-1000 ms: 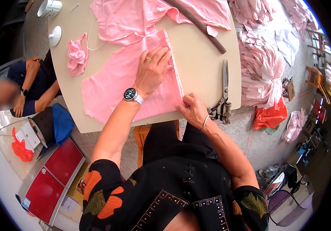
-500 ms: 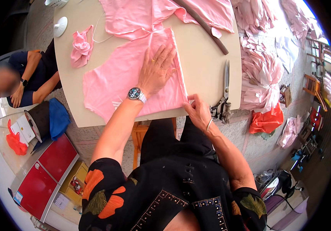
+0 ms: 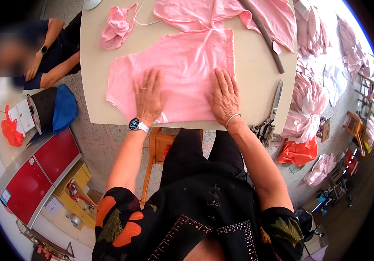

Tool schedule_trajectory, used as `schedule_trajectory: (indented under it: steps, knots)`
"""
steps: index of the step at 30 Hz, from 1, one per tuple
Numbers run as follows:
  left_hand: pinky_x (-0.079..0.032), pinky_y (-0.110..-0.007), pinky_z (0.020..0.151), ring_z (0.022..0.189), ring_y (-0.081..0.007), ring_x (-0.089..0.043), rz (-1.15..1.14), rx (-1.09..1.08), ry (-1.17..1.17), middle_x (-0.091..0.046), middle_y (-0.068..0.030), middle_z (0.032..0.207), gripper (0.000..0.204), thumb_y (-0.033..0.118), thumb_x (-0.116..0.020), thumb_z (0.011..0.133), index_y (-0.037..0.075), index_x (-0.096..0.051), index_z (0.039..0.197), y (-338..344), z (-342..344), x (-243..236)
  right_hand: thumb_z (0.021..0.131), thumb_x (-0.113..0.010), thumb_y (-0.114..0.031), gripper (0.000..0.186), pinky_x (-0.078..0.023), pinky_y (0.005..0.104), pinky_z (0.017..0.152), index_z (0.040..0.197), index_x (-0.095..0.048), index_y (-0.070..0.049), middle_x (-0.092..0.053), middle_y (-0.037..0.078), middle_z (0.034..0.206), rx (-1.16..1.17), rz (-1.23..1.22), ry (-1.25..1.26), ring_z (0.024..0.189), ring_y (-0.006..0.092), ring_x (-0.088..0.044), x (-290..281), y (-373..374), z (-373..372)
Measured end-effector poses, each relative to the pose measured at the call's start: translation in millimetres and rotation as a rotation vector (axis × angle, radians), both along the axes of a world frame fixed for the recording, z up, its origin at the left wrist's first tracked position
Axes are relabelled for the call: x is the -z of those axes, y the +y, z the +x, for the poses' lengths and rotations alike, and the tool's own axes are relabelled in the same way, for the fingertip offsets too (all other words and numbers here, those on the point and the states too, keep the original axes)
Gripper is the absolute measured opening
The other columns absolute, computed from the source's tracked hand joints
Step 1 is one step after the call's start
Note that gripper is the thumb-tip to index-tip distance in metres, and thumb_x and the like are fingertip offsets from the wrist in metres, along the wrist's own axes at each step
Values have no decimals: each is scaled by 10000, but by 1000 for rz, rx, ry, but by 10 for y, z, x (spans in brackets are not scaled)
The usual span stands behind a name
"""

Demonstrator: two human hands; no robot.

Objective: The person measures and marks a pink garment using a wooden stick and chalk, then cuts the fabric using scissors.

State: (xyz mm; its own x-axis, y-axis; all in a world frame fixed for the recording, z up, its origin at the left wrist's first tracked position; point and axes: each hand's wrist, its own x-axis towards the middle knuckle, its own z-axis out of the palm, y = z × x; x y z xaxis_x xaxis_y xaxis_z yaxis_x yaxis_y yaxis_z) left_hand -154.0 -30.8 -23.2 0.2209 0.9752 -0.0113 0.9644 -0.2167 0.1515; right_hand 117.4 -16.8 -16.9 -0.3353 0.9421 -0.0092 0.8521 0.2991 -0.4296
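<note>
A pink fabric piece [image 3: 176, 56] lies spread on the cream table [image 3: 93, 87]. My left hand [image 3: 148, 93] rests on its lower left part, fingers extended and slightly blurred. My right hand [image 3: 224, 93] lies flat near its right edge, fingers stretched. To the right of that hand are scissors [image 3: 275, 101] with dark handles at the table's edge. Beyond the spread piece lie more pink fabric [image 3: 182, 11] and a long brown rod [image 3: 265, 39]. A crumpled pink piece [image 3: 115, 30] with a white cord beside it sits at the upper left.
At left a co-worker [image 3: 54, 52] in dark clothing sits beside the table, near red cabinets [image 3: 26, 182] and a blue cloth [image 3: 65, 108]. A wooden stool [image 3: 158, 152] is under the front edge. Bundled pink fabric [image 3: 304, 100] and a red bag [image 3: 298, 152] are at right.
My left hand has moved down and left on the fabric. My right hand left the lower right corner and now lies flat higher on it. The view has shifted.
</note>
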Motion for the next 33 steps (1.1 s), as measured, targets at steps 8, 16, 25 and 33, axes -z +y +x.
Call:
schedule_trajectory:
  steps: [8, 16, 25, 33]
  knots:
    - [-103, -665, 1173, 1510, -304, -227, 24, -395, 57, -255, -143, 1629, 675, 507, -415, 1024, 157, -261, 1580, -58, -599, 17, 930, -601, -282, 677, -174, 444, 1228, 1515, -367, -33, -345, 88, 1584, -1, -24, -72, 1481, 264, -278, -22, -4, -16]
    - [-186, -600, 1185, 1461, -273, -338, 13, 125, -388, -415, -116, 1542, 551, 374, -487, 1015, 92, -438, 1485, 327, 100, -120, 930, -594, -199, 555, -230, 483, 1204, 1420, -462, 24, -395, 198, 1521, 20, 104, 96, 1438, 342, -338, -170, 556, -292]
    - [-147, -663, 1151, 1506, -305, -234, 100, -269, -24, -291, -115, 1618, 669, 461, -483, 1010, 101, -319, 1549, 429, -421, 18, 963, -555, -333, 606, -164, 455, 1230, 1506, -408, -106, -365, 87, 1579, 41, 131, -126, 1477, 286, -287, 183, 722, -180]
    - [-229, -671, 1114, 1440, -263, -364, 68, 299, -207, -399, -104, 1558, 646, 485, -517, 980, 125, -406, 1506, 877, 466, 27, 969, -527, -375, 605, -126, 471, 1233, 1514, -409, -139, -349, 62, 1590, 39, 124, -137, 1493, 265, -251, 192, 722, -225]
